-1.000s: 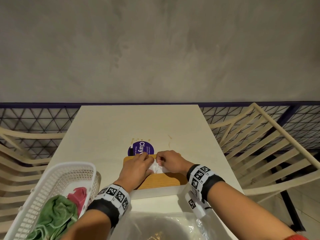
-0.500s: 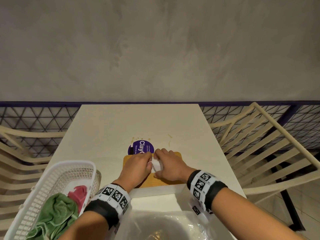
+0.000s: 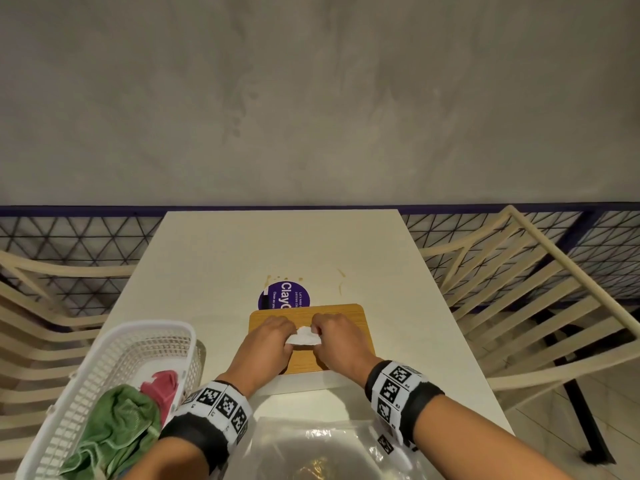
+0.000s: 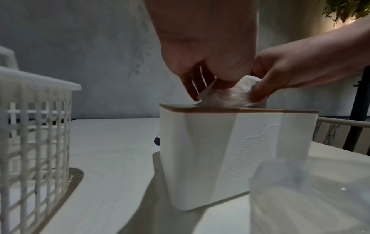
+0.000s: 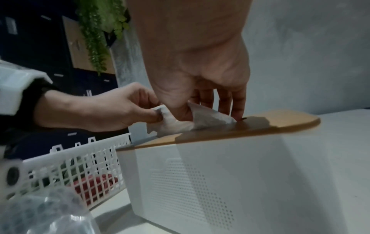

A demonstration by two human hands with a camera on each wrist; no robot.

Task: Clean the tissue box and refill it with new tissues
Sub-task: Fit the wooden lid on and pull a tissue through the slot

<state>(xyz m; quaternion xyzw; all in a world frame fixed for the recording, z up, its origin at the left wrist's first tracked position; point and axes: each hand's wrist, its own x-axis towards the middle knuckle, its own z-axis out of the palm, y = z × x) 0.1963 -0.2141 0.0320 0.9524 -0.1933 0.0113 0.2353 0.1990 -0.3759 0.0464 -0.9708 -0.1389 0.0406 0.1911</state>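
At the near edge of the tabletop (image 3: 207,258) lies a crumpled clear plastic wrapper (image 3: 332,448), just this side of the tissue box (image 4: 216,158). To the left, a white slatted basket (image 3: 104,368) overhangs the tabletop's left edge and holds a green cloth (image 3: 114,431) and a red cloth (image 3: 162,382); a narrow strip of bare surface separates it from the box. The box stands upright near the middle of the tabletop, white-walled with a perforated panel, topped by a wooden lid (image 3: 346,313) with rounded corners. Both hands meet above the lid's slot: the left hand (image 3: 266,341) pinches one end of the white tissue (image 3: 304,336) between curled fingers (image 5: 154,115), and the right hand (image 3: 339,341) pinches the other end between thumb and forefinger, its remaining fingers (image 5: 238,101) reaching down to the lid. The tissue rises bunched from the slot. Beyond the box, a round purple sticker (image 3: 284,294) shows partly past the lid's far edge, with brownish stains (image 3: 341,282) nearby. Farther on, the tabletop runs bare to its far edge at the grey wall (image 3: 311,98). Slatted chairs (image 3: 519,306) flank both sides.
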